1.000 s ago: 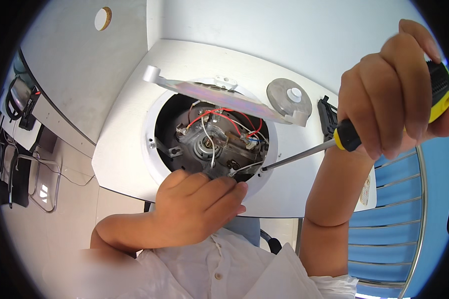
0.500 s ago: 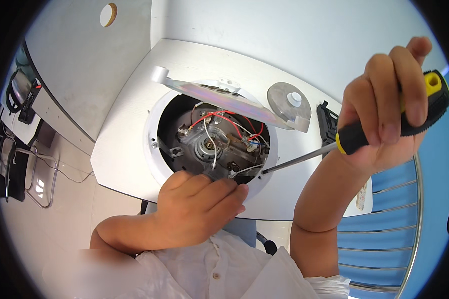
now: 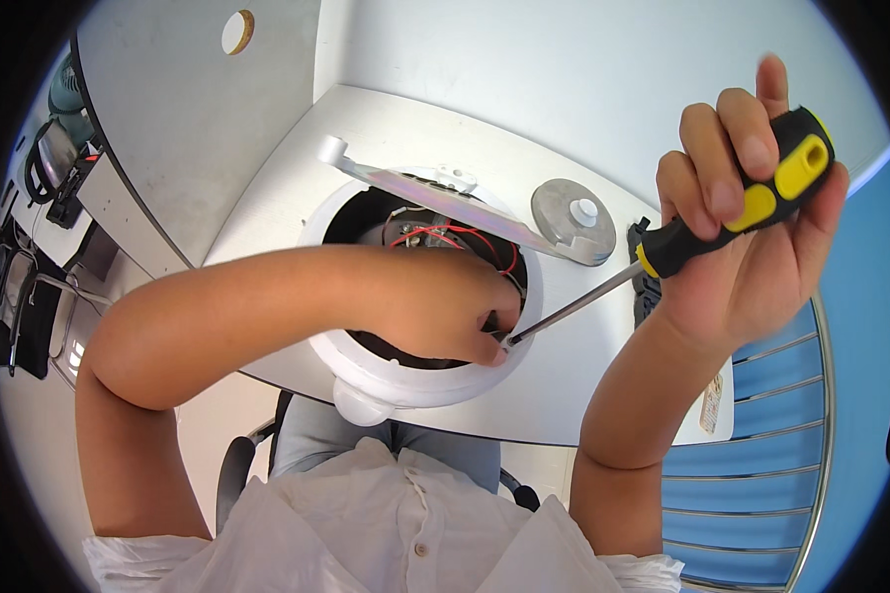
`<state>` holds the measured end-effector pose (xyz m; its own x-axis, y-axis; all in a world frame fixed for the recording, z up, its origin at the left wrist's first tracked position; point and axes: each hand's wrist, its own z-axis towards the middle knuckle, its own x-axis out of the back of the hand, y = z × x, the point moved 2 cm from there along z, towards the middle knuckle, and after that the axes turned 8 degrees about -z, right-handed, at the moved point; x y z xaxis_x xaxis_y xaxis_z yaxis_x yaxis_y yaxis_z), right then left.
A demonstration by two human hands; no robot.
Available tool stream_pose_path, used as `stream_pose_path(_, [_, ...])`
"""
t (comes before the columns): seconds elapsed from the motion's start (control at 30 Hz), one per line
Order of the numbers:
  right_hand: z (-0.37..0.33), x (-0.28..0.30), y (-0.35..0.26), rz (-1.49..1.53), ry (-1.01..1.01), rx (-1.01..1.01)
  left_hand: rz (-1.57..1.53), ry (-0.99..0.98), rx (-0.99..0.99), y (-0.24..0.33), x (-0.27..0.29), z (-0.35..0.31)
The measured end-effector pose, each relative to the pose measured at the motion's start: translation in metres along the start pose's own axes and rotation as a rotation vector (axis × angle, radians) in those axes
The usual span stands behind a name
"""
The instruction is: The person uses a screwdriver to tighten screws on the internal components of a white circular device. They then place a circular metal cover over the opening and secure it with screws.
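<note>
A white round appliance point(image 3: 330, 358), like a rice cooker's body, lies on the table with its inside exposed. Red wires point(image 3: 435, 231) and metal parts show in the cavity. Its plate-like cover point(image 3: 435, 201) stands tilted along the far side of the opening. My right hand point(image 3: 737, 212) grips the handle of a black and yellow screwdriver point(image 3: 595, 294), whose tip meets the right near rim. My left hand point(image 3: 465, 311) reaches across the opening, thumb and fingers closed at the rim beside that tip. Whatever they pinch is hidden.
A grey round disc with a white knob point(image 3: 574, 219) lies right of the appliance. Behind my right wrist is a black case point(image 3: 646, 282), partly covered. A grey panel point(image 3: 198, 128) stands at the left, and a metal railing point(image 3: 761, 435) runs at the right.
My left hand has moved from the near rim across the opening to the screwdriver's tip. My right hand has shifted slightly left with the screwdriver, its tip still at the rim.
</note>
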<state>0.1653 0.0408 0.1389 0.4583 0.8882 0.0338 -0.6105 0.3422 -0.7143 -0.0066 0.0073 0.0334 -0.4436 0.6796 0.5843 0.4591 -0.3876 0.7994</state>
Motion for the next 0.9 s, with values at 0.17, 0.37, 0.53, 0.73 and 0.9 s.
stream_pose_path(0.17, [0.007,0.007,0.001,0.006,-0.19,-0.004,-0.167,-0.244,0.143,-0.007,0.006,0.006])
stream_pose_path(0.37, [-0.005,0.002,0.007,0.018,0.082,0.02,-0.252,-0.327,0.099,-0.01,0.005,0.01])
stream_pose_path(0.53, [-0.003,0.006,0.01,0.01,0.03,0.041,-0.335,-0.354,0.078,-0.017,0.0,0.015])
stream_pose_path(0.73, [-0.002,0.003,0.01,-0.008,0.049,0.023,-0.4,-0.399,0.102,-0.028,-0.002,0.02])
stream_pose_path(0.9, [0.0,-0.003,0.013,0.052,0.051,0.0,-0.5,-0.423,0.09,-0.036,-0.007,0.027])
